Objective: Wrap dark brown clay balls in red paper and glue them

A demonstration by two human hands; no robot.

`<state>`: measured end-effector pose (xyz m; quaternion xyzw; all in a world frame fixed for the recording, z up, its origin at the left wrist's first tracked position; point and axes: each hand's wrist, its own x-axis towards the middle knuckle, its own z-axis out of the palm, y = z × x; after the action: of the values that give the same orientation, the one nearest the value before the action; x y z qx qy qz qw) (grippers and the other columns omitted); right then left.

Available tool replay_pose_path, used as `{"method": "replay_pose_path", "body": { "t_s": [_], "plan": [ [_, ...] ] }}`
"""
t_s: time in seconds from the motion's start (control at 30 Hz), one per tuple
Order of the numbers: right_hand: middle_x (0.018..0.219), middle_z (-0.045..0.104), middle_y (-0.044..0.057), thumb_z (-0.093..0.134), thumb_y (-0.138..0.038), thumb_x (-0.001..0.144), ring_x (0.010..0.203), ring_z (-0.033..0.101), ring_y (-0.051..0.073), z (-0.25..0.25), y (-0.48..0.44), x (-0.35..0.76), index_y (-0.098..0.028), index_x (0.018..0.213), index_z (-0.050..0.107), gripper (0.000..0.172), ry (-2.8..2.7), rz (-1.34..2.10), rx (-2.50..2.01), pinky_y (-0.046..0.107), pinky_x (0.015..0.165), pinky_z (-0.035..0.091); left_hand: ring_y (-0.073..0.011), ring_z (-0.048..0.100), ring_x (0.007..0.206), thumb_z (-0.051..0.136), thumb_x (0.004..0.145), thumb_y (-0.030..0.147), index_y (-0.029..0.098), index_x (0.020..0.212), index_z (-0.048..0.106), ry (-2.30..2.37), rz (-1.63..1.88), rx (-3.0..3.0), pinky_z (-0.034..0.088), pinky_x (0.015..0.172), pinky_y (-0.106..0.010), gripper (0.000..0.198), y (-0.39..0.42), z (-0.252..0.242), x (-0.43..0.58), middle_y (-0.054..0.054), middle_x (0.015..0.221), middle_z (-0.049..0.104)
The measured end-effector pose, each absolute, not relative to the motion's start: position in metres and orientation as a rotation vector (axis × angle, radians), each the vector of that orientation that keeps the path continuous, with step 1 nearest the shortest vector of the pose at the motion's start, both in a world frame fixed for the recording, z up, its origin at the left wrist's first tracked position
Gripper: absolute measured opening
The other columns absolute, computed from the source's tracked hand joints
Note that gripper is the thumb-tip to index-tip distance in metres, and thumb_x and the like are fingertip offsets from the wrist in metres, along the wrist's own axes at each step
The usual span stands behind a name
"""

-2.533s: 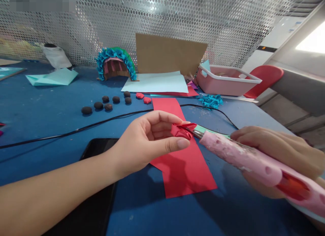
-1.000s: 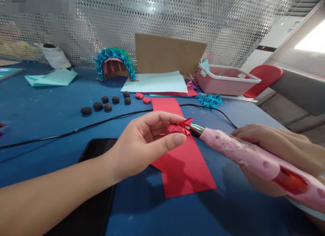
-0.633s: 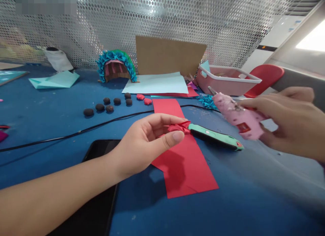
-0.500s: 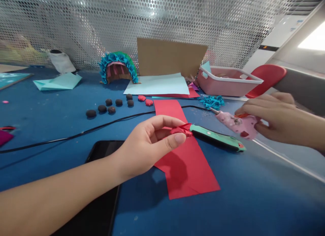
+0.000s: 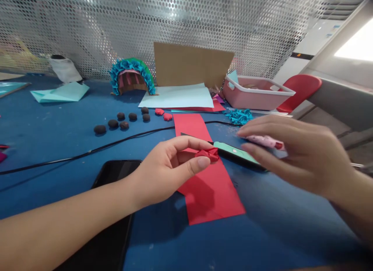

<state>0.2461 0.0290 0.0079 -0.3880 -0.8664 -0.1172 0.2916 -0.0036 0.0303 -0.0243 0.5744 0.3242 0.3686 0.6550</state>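
Note:
My left hand [image 5: 169, 173] is closed in a pinch on a small folded red paper piece [image 5: 207, 153], held just above a long red paper strip [image 5: 210, 193] on the blue table. My right hand [image 5: 300, 156] hovers to the right with its fingers stretched out and nothing in them. A pink glue gun [image 5: 266, 142] lies on the table just behind those fingers. A green utility knife [image 5: 234, 151] lies between the two hands.
A black cable [image 5: 87, 150] crosses the table, and a black phone [image 5: 113, 216] lies under my left forearm. Several dark balls [image 5: 116, 124], two red paper pieces [image 5: 163, 114], a frilled blue arch model [image 5: 132, 74], cardboard [image 5: 192, 65], light blue paper [image 5: 177, 96] and a pink basket [image 5: 256, 93] sit farther back.
My right hand pulled the glue gun away from the red paper piece, swung it right, laid it on the table and let go. My left hand kept its pinch.

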Motion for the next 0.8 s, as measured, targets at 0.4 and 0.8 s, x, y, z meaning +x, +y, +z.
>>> {"method": "replay_pose_path", "body": {
  "t_s": [0.4,0.8],
  "plan": [
    [0.077,0.068,0.003,0.063,-0.009,0.081,0.074,0.065,0.014,0.007,0.018,0.213,-0.021,0.084,0.067,0.014,-2.307,0.039,-0.692,0.026,0.065,0.056,-0.0164,0.068,0.091,0.073,0.080,0.030,0.016,0.099,0.065,0.669,0.724,1.365,0.055,0.083,-0.024,0.025,0.024,-0.023,0.001,-0.006,0.095,0.071],
    [0.082,0.068,0.004,0.057,-0.010,0.084,0.076,0.064,0.016,-0.001,0.006,0.207,-0.021,0.090,0.068,0.017,-2.261,0.032,-0.778,0.032,0.069,0.055,-0.0121,0.066,0.089,0.069,0.083,0.025,0.016,0.097,0.066,0.626,0.843,1.412,0.053,0.080,-0.019,0.017,0.025,-0.026,0.002,-0.003,0.095,0.071]
  ]
}}
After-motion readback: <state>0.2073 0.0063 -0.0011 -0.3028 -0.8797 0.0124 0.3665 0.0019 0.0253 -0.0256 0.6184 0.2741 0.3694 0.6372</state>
